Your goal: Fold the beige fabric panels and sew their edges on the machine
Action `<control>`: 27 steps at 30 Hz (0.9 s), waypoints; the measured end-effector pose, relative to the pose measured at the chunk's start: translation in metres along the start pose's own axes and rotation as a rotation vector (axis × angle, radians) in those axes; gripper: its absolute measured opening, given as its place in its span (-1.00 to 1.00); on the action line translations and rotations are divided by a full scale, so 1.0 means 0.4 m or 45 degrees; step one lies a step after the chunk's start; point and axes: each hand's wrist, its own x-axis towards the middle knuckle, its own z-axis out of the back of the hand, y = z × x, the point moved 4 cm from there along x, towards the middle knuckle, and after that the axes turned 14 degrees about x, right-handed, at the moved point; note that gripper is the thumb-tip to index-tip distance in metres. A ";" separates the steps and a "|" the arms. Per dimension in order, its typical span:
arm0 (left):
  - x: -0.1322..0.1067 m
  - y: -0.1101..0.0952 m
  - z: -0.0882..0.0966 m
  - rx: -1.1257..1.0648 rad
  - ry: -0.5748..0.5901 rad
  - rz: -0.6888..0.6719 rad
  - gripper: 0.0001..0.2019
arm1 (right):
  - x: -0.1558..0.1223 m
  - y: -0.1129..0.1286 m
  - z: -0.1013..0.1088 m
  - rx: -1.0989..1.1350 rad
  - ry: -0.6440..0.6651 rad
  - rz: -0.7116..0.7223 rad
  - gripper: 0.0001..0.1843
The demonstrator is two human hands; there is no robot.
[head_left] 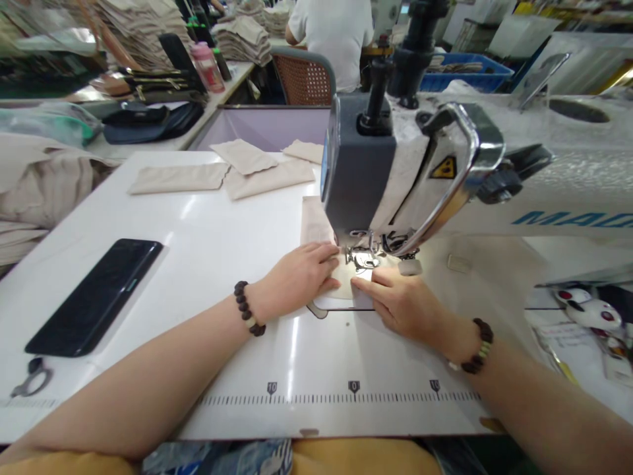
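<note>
Head view: a beige fabric piece [315, 218] is seen on the white table [222, 369], beside and partly hidden by the head of the sewing machine [361, 158], and the left hand [311, 274] is laid over its near part, palm down, fingers loosely open. Right of the presser foot [364, 261], the right hand [403, 300] is rested with bent fingers; whether anything is gripped there cannot be told. Other beige pieces [180, 178] are spread behind, and a black phone [96, 297] is set to the left.

1 head-worn view, facing forward and down, near sewing machine [405, 165]
</note>
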 end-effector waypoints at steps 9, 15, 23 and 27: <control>-0.017 -0.039 0.006 -0.080 0.074 -0.225 -0.75 | -0.011 0.011 -0.005 -0.013 0.078 0.102 -0.70; -0.009 -0.020 0.001 -0.131 0.092 -0.119 -0.81 | 0.002 0.001 -0.009 -0.043 0.019 0.007 -0.74; 0.010 -0.005 0.004 -0.146 0.084 -0.019 -0.85 | 0.016 -0.002 -0.005 -0.089 -0.084 -0.124 -0.62; 0.016 0.000 0.002 -0.121 0.067 0.010 -0.86 | 0.015 -0.010 -0.010 -0.108 -0.070 -0.200 -0.56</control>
